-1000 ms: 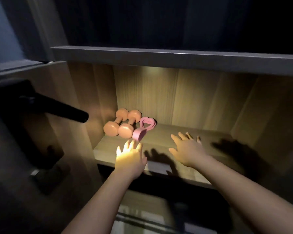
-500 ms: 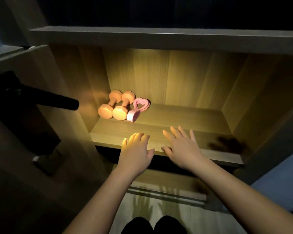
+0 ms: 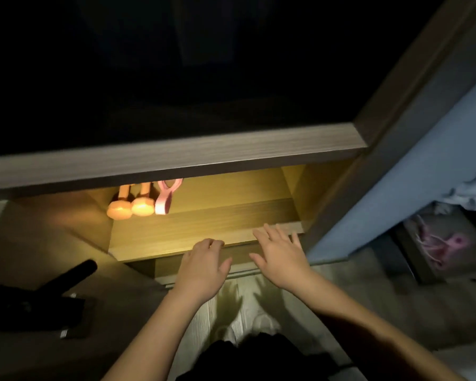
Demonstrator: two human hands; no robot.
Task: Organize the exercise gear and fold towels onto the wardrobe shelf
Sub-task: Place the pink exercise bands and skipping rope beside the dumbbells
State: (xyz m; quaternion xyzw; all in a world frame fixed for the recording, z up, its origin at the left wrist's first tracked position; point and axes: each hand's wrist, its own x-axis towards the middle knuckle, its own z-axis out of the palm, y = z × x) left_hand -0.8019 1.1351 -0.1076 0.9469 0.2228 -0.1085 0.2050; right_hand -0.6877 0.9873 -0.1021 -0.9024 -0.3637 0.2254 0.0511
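1. Left hand at the shelf's front edge, fingers loosely bent, empty.
2. Right hand beside it, fingers spread, empty.
3. Dumbbells and pink ring sit back-left on the shelf.

Left hand and right hand, fingers loose, reach the shelf edge; dumbbells sit back-left.

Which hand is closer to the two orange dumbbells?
Left. The left hand is at the front edge of the shelf, a little right of the dumbbells and nearer the camera. The right hand is farther right along the same edge.
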